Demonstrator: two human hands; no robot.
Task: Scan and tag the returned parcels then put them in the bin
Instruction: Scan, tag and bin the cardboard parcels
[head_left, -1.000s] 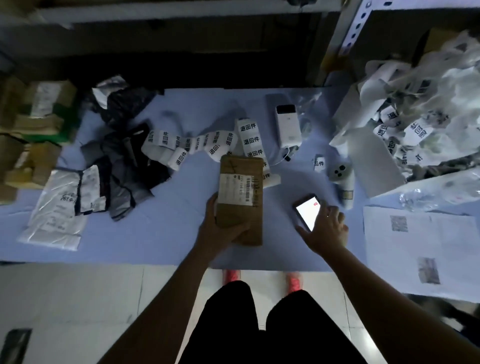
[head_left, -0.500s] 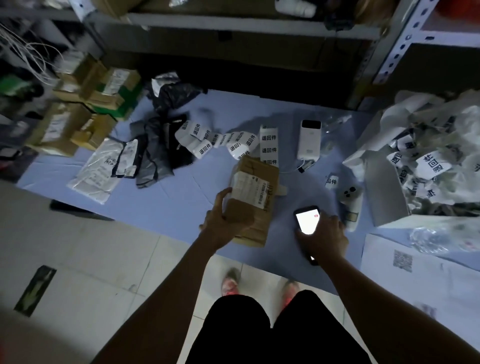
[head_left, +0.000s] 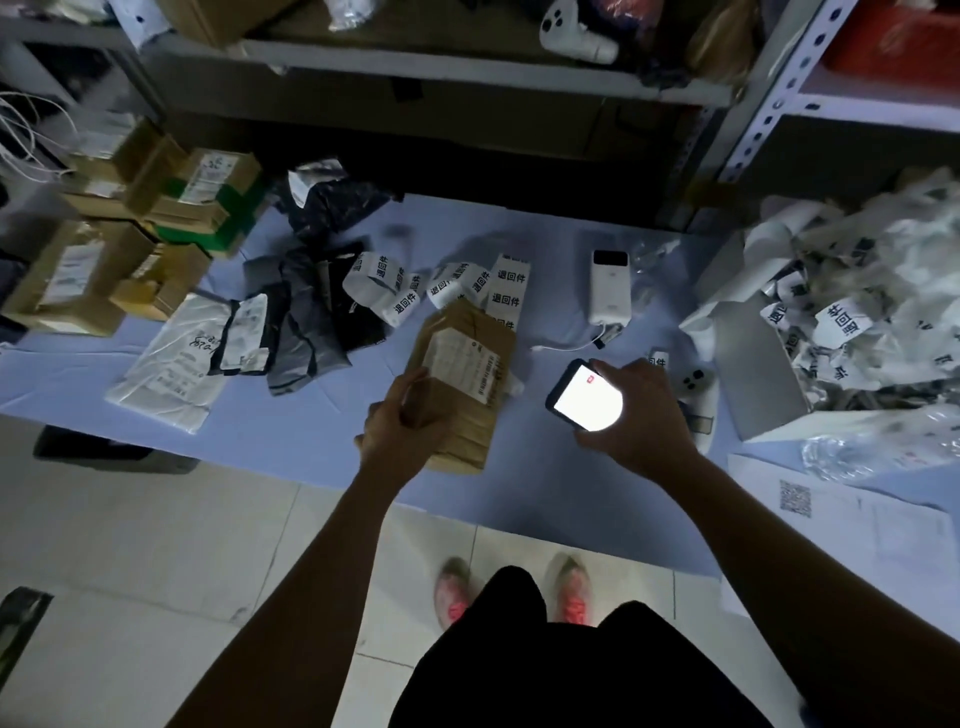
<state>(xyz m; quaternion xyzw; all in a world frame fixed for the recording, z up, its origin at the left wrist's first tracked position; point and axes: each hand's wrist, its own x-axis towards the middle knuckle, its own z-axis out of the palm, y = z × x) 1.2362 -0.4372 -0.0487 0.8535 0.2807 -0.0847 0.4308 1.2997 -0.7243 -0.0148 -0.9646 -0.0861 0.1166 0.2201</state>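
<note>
Left hand (head_left: 400, 421) curled round near end of brown parcel (head_left: 462, 374), at the front of the table (head_left: 311, 447) | right hand (head_left: 641, 415) grips lit phone (head_left: 582, 397) just beside it | judged: scan under way, no tag from label strip (head_left: 506, 291) on it yet, binning left | more parcels (head_left: 301, 322) wait further left

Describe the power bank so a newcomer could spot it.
Look at the blue table. Beyond the lit phone, right of the label strip, lies the power bank. It alone is a white slab with a dark window at its far end.
</note>
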